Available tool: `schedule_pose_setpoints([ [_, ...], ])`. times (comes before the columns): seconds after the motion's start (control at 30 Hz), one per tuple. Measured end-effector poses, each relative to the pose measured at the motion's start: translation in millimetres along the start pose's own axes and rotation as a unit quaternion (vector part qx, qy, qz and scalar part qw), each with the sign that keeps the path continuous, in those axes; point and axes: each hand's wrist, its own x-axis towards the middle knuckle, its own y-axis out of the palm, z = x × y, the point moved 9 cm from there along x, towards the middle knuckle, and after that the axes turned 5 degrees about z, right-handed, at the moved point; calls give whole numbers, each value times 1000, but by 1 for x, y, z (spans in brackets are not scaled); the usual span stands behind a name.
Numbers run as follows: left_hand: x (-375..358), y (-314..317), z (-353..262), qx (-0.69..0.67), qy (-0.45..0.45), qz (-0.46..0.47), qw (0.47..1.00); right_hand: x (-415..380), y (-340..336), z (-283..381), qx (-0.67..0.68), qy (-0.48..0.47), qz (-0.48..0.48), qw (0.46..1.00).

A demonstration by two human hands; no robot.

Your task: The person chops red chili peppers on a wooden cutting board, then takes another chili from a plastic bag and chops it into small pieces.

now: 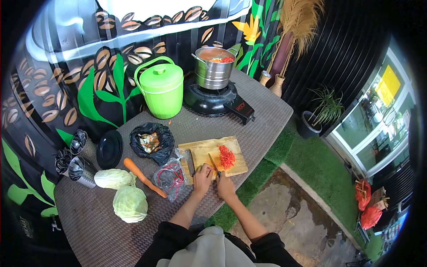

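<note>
On a wooden cutting board (239, 155) lies a pile of chopped red pieces (226, 157). My right hand (225, 187) is closed round the handle of a knife (212, 162), whose blade points up and left over the board. Just left of the knife, my left hand (203, 178) has its fingers drawn together on a small red piece at the board's near edge. Beside the board's left side is a clear plastic bag (170, 179) with red chillies in it. A carrot (144, 177) lies left of the bag.
Cabbage (130, 204), a pale longer vegetable (114, 178), cutlery holders (82, 171) and black plates (109, 148) stand left. Behind are a black bag of scraps (151, 143), a green lidded bucket (161, 90), and a stove (211, 99) bearing a steel pot (214, 74).
</note>
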Motion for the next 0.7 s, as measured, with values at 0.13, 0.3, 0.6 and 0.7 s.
schedule_pose_setpoints([
  [0.13, 0, 1, 0, -17, 0, 1, 1000, 9, 1, -1, -1, 14, 4, 1000],
  [0.3, 5, 1, 1, -6, 15, -23, 1000, 10, -1, -2, -26, -29, 12, 999],
  [0.6, 10, 2, 2, -7, 9, -2, 1000, 11, -6, -2, -25, -16, 32, 999],
  [0.7, 10, 1, 2, -50, -11, 7, 999, 7, 0, -5, -24, -1, 17, 1000],
])
